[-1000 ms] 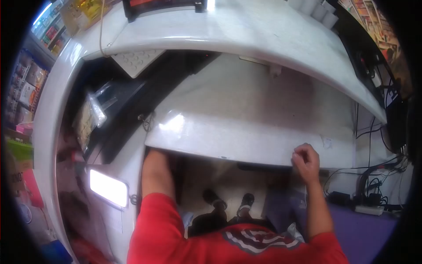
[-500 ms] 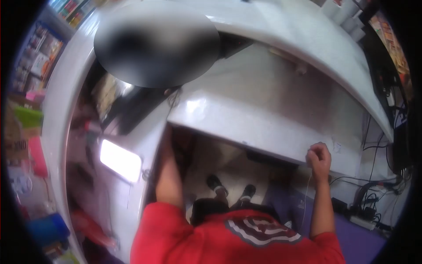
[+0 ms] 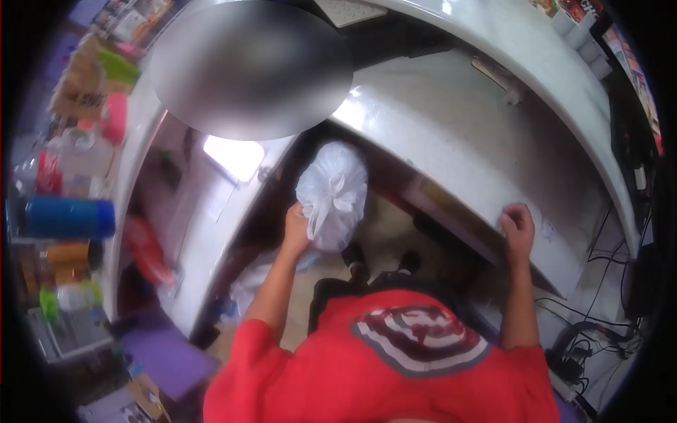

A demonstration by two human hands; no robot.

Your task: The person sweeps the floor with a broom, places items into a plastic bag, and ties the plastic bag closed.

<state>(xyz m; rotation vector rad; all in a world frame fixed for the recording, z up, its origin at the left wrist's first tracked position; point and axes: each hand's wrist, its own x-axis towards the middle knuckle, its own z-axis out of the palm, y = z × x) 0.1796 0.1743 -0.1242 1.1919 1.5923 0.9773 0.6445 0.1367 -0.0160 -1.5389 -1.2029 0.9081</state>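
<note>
Plastic bag (image 3: 333, 194), one, in left grip (image 3: 297, 224)

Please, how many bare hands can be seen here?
2: the left hand grips the white plastic bag; the right hand is at the front edge of the white desk.

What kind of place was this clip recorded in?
Probably behind the counter of a small shop: a curved white counter wraps around the person, packaged goods crowd the left side, and the left hand holds a plastic bag.

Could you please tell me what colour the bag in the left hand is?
The bag is a translucent, bluish white, seen best in the head view.
</note>
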